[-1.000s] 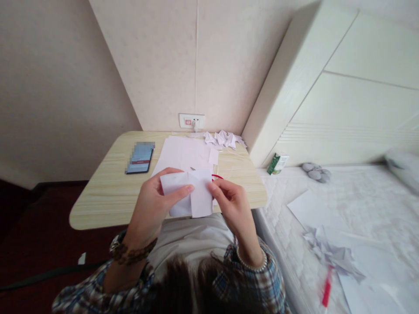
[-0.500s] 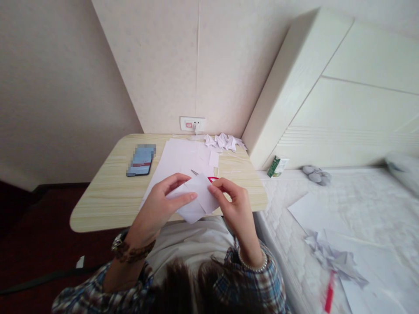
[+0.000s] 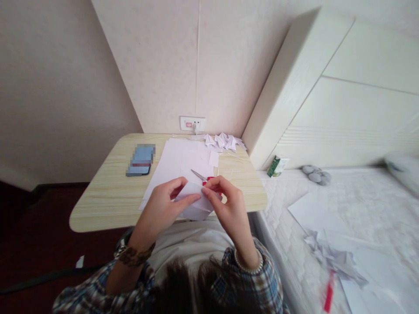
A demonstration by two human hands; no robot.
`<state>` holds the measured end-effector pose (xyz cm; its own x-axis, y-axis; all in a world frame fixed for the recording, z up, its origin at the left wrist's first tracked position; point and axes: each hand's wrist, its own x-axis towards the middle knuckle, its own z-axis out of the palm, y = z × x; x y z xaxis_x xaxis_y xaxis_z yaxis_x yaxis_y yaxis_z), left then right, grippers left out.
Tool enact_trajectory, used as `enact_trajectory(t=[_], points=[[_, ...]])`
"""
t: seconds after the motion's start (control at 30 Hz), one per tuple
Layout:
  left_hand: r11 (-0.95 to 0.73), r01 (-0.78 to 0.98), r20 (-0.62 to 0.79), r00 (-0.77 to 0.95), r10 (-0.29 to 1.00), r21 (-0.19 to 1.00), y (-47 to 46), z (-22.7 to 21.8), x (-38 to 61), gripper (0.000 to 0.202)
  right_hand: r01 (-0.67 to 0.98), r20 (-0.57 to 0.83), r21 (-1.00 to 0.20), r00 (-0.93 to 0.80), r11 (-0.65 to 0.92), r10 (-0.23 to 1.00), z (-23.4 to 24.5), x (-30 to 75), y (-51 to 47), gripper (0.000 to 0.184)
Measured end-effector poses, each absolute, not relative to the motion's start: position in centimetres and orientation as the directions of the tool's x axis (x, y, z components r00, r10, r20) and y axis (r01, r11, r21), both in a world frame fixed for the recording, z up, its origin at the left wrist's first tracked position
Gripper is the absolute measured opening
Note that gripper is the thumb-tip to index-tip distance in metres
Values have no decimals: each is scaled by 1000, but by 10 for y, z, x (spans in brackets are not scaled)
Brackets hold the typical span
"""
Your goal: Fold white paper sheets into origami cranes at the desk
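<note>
Between my two hands is a folded sheet of white paper, held over the table's near edge. My left hand pinches it from the left, thumb lying across its face. The thumb and forefinger of my right hand grip its upper right part. Just beyond the paper lie scissors with red handles, blades pointing up and left; my right hand partly covers the handles. Under them, flat white sheets spread over the table.
The wooden table carries a phone at left and several folded paper pieces at the back right. Right of it, the bed holds crumpled paper, a red object and a green-white carton.
My right hand has moved slightly left, bringing the paper's right side inward, so the paper looks narrower. More of the scissors shows.
</note>
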<state>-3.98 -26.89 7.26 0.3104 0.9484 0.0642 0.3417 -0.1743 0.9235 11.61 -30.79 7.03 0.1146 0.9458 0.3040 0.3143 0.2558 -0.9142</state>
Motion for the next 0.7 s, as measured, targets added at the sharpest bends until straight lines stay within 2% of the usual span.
enact_trajectory(t=[0.17, 0.33, 0.53, 0.63, 0.7], points=[[-298, 329, 192, 318, 928, 896, -273, 79, -35, 10, 316, 310, -913, 126, 258, 942, 71, 115, -309, 8], [-323, 293, 250, 260, 933, 900, -277, 84, -33, 12, 258, 301, -931, 144, 258, 943, 73, 111, -310, 7], [-272, 259, 270, 46, 962, 927, -277, 82, -42, 10, 252, 275, -941, 173, 227, 946, 71, 129, -309, 9], [-244, 185, 267, -105, 958, 952, -274, 81, -48, 10, 235, 270, -950, 284, 207, 920, 69, 145, -309, 10], [-237, 140, 256, -144, 956, 961, -273, 81, -48, 12, 212, 281, -952, 311, 222, 908, 69, 148, -309, 10]])
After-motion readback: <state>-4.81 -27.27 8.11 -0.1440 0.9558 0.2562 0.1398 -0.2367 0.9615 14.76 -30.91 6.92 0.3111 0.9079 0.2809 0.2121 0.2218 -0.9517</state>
